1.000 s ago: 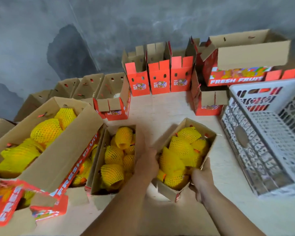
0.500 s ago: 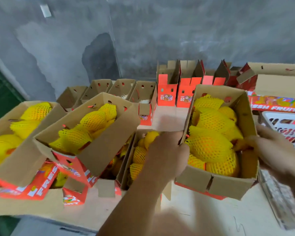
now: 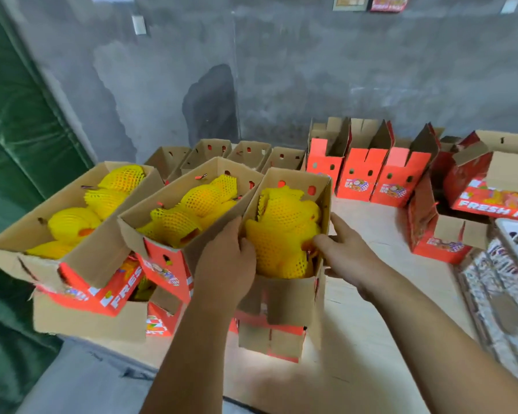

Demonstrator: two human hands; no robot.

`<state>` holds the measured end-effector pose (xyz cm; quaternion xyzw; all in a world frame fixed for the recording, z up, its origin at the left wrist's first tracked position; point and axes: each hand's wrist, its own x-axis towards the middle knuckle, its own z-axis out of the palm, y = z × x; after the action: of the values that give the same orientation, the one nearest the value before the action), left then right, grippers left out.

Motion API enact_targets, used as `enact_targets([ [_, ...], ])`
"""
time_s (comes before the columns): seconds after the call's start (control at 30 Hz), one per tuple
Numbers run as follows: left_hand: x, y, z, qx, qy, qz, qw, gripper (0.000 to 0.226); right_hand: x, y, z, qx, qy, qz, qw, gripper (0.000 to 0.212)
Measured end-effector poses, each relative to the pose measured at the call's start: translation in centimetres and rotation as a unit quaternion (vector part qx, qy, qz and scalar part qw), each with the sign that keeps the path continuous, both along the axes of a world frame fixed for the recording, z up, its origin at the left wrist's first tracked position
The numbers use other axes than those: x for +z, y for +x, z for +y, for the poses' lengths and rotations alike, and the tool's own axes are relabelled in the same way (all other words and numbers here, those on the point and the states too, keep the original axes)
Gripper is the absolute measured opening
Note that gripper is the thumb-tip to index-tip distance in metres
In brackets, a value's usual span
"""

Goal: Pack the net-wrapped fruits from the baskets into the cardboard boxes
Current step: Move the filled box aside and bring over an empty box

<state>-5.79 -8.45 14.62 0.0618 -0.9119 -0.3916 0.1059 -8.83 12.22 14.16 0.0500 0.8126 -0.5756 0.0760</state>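
Both hands, left hand and right hand, grip a full box of net-wrapped fruits held above the tabletop. Left of it sit two filled boxes; beyond, empty boxes await.

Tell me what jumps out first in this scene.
Bright yellow net-wrapped fruits fill the cardboard box at centre, gripped by the left hand and right hand. Two more filled boxes sit left; empty red boxes line the grey wall behind.
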Motion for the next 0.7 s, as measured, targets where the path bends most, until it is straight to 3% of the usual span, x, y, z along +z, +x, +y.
enact_targets([
  [0.17,0.1,1.7,2.3,-0.016,-0.057,0.078,0.995,0.034,-0.7,1.3,0.6,-0.024,0.01,0.029,0.999,0.06],
  [0.33,2.1,1.6,5.1,-0.064,-0.054,0.179,0.98,0.024,-1.0,2.0,0.9,-0.011,0.051,0.163,0.985,0.051],
  [0.5,2.8,0.4,10.5,-0.169,-0.048,0.143,0.974,0.023,-0.1,3.1,2.7,0.01,0.061,0.213,0.975,0.046],
  [0.7,2.0,-0.2,17.9,-0.25,-0.004,0.133,0.959,0.025,-0.3,5.0,9.3,-0.09,0.049,0.194,0.976,0.054],
])
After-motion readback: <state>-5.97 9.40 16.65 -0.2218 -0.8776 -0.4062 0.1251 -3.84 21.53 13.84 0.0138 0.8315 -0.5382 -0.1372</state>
